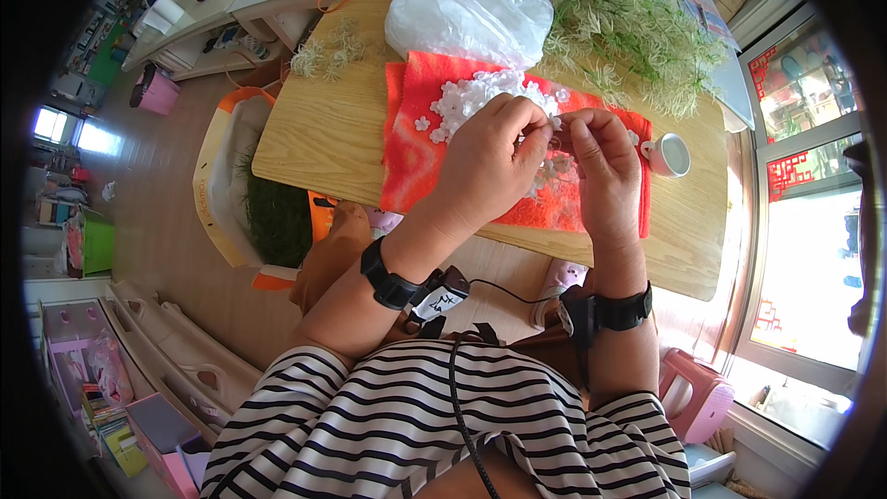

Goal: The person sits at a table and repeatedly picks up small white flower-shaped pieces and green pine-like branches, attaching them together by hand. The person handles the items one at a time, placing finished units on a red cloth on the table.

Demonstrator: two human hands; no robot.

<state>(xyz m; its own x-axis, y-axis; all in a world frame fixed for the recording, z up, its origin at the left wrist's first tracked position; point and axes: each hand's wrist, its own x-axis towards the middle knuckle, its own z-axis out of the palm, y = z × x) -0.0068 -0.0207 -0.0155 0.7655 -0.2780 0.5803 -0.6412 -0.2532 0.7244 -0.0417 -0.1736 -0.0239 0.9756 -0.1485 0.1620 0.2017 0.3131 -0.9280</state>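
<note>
My left hand and my right hand meet above a red cloth, fingertips pinched close together. Between them shows a small white artificial flower, against the left fingertips. A pale artificial sprig hangs below the fingers, seemingly pinched by the right hand; its upper end is hidden. Just beyond the hands lies a heap of white flower pieces, partly covered by the left hand. One loose white flower rests left of the heap. To the right of my right hand stands a small white cup.
A wooden table carries a clear plastic bag, a large bunch of artificial greenery and a few pale sprigs. An open bag with dark green artificial foliage stands on the floor at left. A pink step stool is at right.
</note>
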